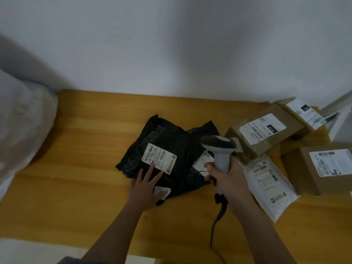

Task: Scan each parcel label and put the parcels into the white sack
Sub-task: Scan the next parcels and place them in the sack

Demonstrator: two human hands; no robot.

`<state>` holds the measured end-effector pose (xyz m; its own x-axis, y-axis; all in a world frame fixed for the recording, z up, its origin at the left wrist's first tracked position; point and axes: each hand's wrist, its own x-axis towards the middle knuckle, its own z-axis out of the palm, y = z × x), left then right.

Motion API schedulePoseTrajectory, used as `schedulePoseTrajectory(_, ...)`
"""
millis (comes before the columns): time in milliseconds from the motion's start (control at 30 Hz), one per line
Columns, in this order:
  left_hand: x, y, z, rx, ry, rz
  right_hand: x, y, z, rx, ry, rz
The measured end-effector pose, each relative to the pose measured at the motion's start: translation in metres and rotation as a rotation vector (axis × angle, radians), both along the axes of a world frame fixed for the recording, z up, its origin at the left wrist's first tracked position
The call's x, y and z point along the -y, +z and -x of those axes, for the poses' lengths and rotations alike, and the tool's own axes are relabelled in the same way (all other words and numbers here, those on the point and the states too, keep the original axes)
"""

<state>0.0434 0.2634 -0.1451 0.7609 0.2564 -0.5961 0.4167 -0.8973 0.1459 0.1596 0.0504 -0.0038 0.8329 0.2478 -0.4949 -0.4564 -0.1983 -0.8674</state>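
Note:
A black plastic parcel (pixel 171 141) lies in the middle of the wooden table (pixel 80 168), its white label (pixel 159 158) facing up. My left hand (pixel 147 187) rests flat on its near edge, fingers spread, fingertips at the label. My right hand (pixel 226 180) grips the handle of a grey barcode scanner (pixel 219 147), whose head points left over the black parcel. The scanner's cable (pixel 215 231) trails toward me. The white sack (pixel 22 134) bulges at the far left of the table.
Cardboard boxes with labels (pixel 264 130), (pixel 302 111), (pixel 327 168) crowd the right side. A white poly mailer (pixel 270 183) lies beside my right wrist. A white wall (pixel 171 44) runs behind the table.

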Motion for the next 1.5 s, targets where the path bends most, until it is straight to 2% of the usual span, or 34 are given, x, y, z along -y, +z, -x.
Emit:
schedulePoseTrajectory(133, 0.005, 0.000, 0.017, 0.006, 0.148, 0.025, -0.012, 0.002, 0.005, -0.011, 0.065, 0.034)
schedulePoseTrajectory(233, 0.003, 0.004, 0.029, 0.121, 0.308, 0.055, -0.022, 0.006, 0.008, -0.022, 0.122, 0.050)
schedulePoseTrajectory(333, 0.001, 0.004, 0.046, 0.225, 0.612, -0.029, -0.030, 0.010, 0.010, -0.010, 0.224, 0.097)
schedulePoseTrajectory(400, -0.001, 0.005, 0.056, 0.277, 0.933, -0.050, -0.035, 0.014, 0.011, -0.003, 0.323, 0.132)
schedulePoseTrajectory(500, 0.000, 0.014, 0.060, 0.341, 1.508, 0.217, -0.045, 0.026, 0.011, -0.014, 0.458, 0.149)
schedulePoseTrajectory(567, 0.001, 0.018, 0.058, 0.367, 1.700, 0.423, -0.054, 0.036, 0.014, -0.028, 0.511, 0.122)
schedulePoseTrajectory(633, 0.000, 0.023, 0.056, 0.377, 1.791, 0.573, -0.064, 0.043, 0.017, -0.052, 0.526, 0.093)
schedulePoseTrajectory(700, -0.001, 0.028, 0.055, 0.395, 1.784, 0.656, -0.070, 0.048, 0.019, -0.083, 0.521, 0.071)
schedulePoseTrajectory(900, -0.013, 0.035, 0.060, 0.558, 1.634, 0.685, -0.081, 0.056, 0.019, -0.154, 0.535, 0.073)
schedulePoseTrajectory(1200, -0.019, 0.029, 0.072, 0.638, 1.622, 0.726, -0.086, 0.081, 0.028, -0.074, 0.620, -0.022)
schedulePoseTrajectory(1500, -0.027, 0.040, 0.078, 0.671, 1.573, 0.721, -0.082, 0.115, 0.030, 0.011, 0.679, -0.023)
